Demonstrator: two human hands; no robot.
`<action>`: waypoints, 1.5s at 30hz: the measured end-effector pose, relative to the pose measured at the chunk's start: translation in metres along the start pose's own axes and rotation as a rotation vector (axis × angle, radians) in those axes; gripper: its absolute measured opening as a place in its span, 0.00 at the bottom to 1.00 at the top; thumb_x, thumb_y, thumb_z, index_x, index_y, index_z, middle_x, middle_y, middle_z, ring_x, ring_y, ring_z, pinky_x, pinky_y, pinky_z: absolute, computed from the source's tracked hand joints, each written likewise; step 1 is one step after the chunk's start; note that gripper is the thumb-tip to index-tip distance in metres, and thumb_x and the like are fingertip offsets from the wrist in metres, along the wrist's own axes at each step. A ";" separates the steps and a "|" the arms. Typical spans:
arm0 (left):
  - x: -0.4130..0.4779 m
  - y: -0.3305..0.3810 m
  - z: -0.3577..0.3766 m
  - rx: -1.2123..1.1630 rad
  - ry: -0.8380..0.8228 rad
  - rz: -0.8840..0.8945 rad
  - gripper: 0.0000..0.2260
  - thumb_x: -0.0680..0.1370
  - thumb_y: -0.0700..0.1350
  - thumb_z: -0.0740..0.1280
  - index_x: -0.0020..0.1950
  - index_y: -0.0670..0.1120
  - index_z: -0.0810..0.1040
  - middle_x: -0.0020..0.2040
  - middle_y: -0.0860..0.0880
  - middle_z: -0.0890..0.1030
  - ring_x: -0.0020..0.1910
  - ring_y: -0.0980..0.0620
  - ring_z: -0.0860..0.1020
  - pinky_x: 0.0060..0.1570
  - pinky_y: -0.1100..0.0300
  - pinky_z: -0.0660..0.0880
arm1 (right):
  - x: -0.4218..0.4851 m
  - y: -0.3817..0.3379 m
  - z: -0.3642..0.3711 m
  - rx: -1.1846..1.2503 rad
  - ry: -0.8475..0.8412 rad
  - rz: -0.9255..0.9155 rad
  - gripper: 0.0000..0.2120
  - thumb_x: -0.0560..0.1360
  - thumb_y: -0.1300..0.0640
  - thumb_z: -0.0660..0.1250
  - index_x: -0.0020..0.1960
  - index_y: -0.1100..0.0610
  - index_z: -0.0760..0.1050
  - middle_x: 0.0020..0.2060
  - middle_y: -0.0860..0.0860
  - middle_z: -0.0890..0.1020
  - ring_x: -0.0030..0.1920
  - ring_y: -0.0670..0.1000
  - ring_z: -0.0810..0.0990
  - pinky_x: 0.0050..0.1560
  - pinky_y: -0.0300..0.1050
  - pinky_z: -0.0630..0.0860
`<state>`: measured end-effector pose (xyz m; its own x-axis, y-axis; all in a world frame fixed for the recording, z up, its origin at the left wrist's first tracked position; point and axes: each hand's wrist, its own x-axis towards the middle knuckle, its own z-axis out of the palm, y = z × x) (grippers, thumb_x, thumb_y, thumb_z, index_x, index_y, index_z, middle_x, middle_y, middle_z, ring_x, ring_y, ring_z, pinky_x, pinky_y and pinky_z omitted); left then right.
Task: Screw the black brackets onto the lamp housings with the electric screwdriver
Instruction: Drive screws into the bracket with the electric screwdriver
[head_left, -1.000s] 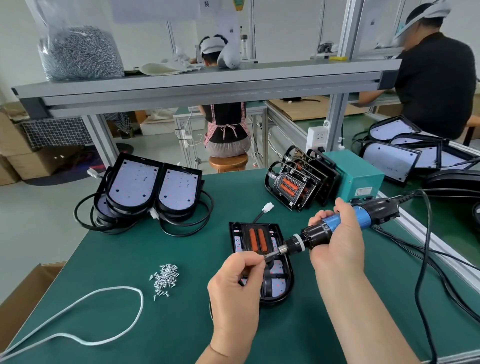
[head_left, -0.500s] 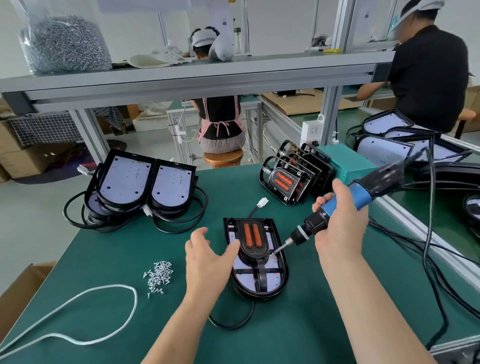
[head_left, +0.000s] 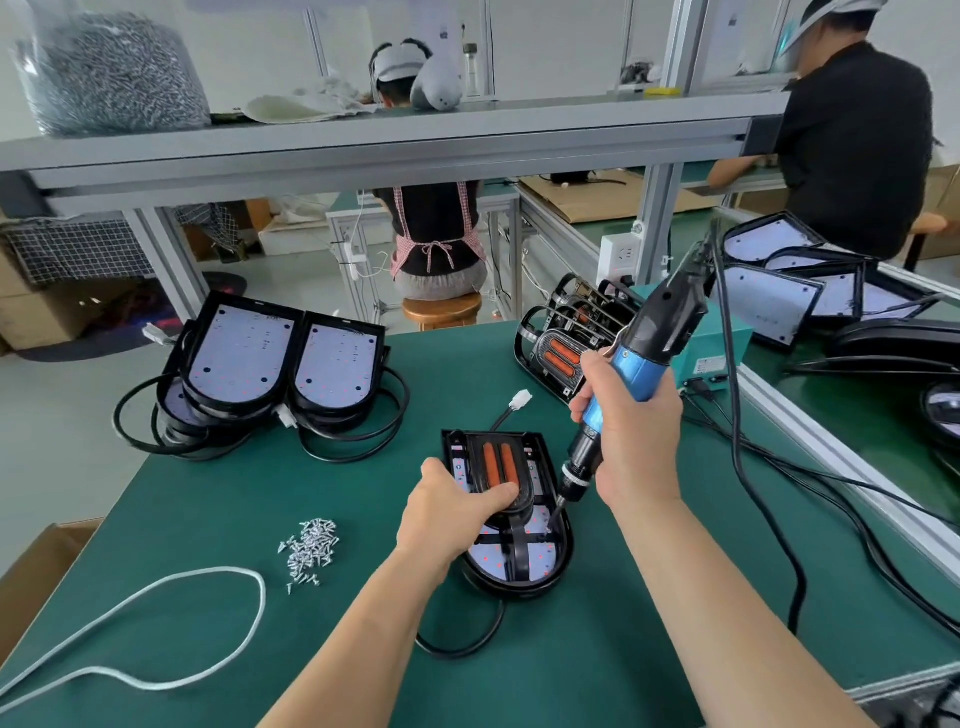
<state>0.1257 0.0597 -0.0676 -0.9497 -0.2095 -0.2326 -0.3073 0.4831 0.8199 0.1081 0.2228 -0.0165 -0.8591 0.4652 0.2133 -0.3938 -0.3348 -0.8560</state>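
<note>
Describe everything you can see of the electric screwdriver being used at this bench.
The electric screwdriver has a blue, metallic-looking grip, a black upper body and a black chuck ending in a thin bit. It stands steeply tilted, top leaning away to the right, with the bit tip down on the right side of the lamp housing beside the black bracket. The right hand grips its middle. A black cable runs from its top end.

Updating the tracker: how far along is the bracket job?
Done, it seems: bracketed housings lean by the teal box. In hand: left hand presses a bracket on the housing; right hand grips the screwdriver, bit at the housing's right edge. Left: the bare housings stacked far left, screws heaped nearby.
</note>
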 end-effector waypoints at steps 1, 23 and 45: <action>0.000 0.001 0.000 -0.005 0.002 0.000 0.29 0.66 0.59 0.78 0.54 0.45 0.69 0.50 0.48 0.79 0.50 0.46 0.79 0.55 0.44 0.78 | -0.001 0.001 0.001 -0.006 -0.007 0.000 0.11 0.72 0.58 0.74 0.46 0.54 0.72 0.33 0.54 0.75 0.27 0.50 0.74 0.31 0.41 0.75; 0.001 0.001 0.005 0.051 0.028 0.046 0.28 0.67 0.61 0.76 0.51 0.46 0.66 0.45 0.49 0.78 0.44 0.49 0.79 0.47 0.47 0.80 | -0.005 0.012 0.007 -0.112 -0.203 -0.033 0.12 0.68 0.54 0.73 0.44 0.55 0.71 0.27 0.49 0.75 0.27 0.49 0.75 0.34 0.38 0.75; -0.005 0.004 0.002 0.012 -0.008 0.010 0.28 0.68 0.60 0.76 0.52 0.46 0.66 0.47 0.48 0.79 0.46 0.47 0.80 0.51 0.46 0.80 | 0.000 0.008 -0.006 0.023 -0.338 0.063 0.13 0.69 0.55 0.75 0.52 0.53 0.79 0.28 0.53 0.76 0.30 0.52 0.75 0.38 0.41 0.77</action>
<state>0.1287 0.0644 -0.0644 -0.9532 -0.1982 -0.2285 -0.2985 0.4949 0.8161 0.1065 0.2247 -0.0263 -0.9403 0.1461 0.3072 -0.3400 -0.3744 -0.8626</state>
